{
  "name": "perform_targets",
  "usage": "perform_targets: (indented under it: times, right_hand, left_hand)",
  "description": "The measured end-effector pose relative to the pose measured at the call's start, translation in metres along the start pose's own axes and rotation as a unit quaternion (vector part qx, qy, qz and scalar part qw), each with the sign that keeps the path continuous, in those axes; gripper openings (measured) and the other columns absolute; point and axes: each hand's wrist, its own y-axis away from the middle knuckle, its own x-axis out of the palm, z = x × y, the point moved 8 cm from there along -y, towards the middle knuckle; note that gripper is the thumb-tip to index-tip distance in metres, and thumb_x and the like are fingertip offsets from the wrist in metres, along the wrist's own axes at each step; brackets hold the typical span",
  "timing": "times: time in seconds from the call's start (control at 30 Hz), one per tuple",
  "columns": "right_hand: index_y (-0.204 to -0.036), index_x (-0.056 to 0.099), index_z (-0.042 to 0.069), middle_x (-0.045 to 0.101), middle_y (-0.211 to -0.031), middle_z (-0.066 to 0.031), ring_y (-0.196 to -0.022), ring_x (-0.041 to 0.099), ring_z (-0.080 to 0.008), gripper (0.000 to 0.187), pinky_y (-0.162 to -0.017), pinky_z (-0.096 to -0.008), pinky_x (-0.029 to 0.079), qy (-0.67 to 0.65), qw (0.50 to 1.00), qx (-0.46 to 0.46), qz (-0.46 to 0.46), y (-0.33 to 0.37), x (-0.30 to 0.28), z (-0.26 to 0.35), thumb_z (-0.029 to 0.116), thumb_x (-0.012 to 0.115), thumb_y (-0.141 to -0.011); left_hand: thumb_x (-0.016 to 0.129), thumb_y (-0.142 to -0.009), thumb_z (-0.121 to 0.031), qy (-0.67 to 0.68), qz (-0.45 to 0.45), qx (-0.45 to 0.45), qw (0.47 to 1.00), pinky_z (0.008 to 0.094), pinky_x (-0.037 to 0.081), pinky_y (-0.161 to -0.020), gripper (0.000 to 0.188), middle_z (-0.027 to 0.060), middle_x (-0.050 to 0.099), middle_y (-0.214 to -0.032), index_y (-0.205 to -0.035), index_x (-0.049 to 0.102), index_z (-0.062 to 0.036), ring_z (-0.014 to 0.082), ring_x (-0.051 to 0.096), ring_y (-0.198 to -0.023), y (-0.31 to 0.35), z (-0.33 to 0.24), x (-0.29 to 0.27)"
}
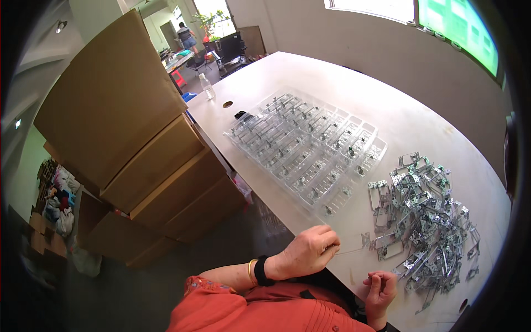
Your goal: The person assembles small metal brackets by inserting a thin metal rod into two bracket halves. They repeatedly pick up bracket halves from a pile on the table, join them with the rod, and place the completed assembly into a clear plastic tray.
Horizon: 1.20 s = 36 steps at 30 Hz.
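My left hand [307, 252] is held over the near table edge, its fingers curled and pressed together. What it holds, if anything, is hidden. Lower and to the right, my right hand [380, 292] is closed with thumb against fingers, and nothing plain shows in it. Just right of both hands lies a heap of silvery metal brackets [434, 227], tangled together on the white table [354, 276]. Beyond my left hand sits a clear plastic compartment tray [318, 207], with small metal brackets lying in its many slots.
Stacked cardboard boxes [157, 171] rise along the table's left side. A clear bottle [207, 87] stands at the far left corner, near a round hole [227, 104] in the tabletop. A small black object [241, 114] touches the tray's far corner. Far back, another person [186, 37] stands.
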Motion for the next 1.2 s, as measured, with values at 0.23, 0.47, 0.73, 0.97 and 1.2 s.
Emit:
perform_targets:
  times: [0.23,0.47,0.73,0.97,1.2]
  right_hand:
    - [-0.108,0.056,0.002,0.069,-0.100,-0.0096,-0.073,0.068,-0.0126,0.012,-0.069,-0.0250,0.054,-0.007,1.000,0.002,0.006,0.000,0.001,-0.002,0.013,0.060,-0.111]
    - [-0.107,0.056,0.003,0.069,-0.097,-0.0084,-0.071,0.068,-0.0126,0.011,-0.068,-0.0250,0.055,-0.023,1.000,0.009,0.016,-0.002,0.003,-0.005,0.012,0.061,-0.110]
    - [-0.106,0.057,0.002,0.069,-0.094,-0.0080,-0.071,0.069,-0.0121,0.011,-0.068,-0.0249,0.055,-0.035,0.998,0.045,0.029,-0.004,0.005,-0.005,0.012,0.061,-0.109]
    - [-0.106,0.057,0.002,0.070,-0.093,-0.0076,-0.071,0.069,-0.0119,0.012,-0.069,-0.0248,0.055,-0.008,0.998,0.049,0.035,-0.003,0.003,-0.012,0.013,0.062,-0.110]
    - [-0.106,0.057,0.002,0.070,-0.093,-0.0071,-0.071,0.069,-0.0112,0.013,-0.069,-0.0246,0.055,0.000,0.998,0.057,0.038,-0.003,0.004,-0.013,0.013,0.063,-0.109]
  left_hand:
    - [0.077,-0.091,0.001,-0.020,-0.067,-0.005,0.998,0.0350,0.056,-0.073,0.007,0.0113,0.067,-0.090,-0.095,0.071,-0.0003,0.0241,0.070,-0.081,-0.029,-0.004,-0.045]
    - [0.077,-0.093,-0.003,-0.038,-0.129,-0.041,0.990,0.0292,0.054,-0.070,0.006,0.0079,0.068,-0.089,-0.096,0.073,-0.0009,0.0141,0.066,-0.077,-0.067,0.007,-0.086]
    - [0.077,-0.094,-0.006,-0.047,-0.196,-0.076,0.977,0.0286,0.052,-0.066,0.008,0.0054,0.069,-0.086,-0.092,0.074,0.0007,0.0103,0.064,-0.072,-0.109,0.032,-0.120]
    - [0.077,-0.093,-0.006,-0.050,-0.225,-0.103,0.968,0.0272,0.052,-0.066,0.008,0.0045,0.072,-0.078,-0.089,0.074,0.0009,0.0084,0.065,-0.073,-0.139,0.062,-0.137]
    - [0.076,-0.093,-0.007,-0.042,-0.229,-0.133,0.964,0.0272,0.052,-0.064,0.009,0.0043,0.073,-0.076,-0.088,0.075,0.0007,0.0084,0.065,-0.070,-0.154,0.077,-0.150]
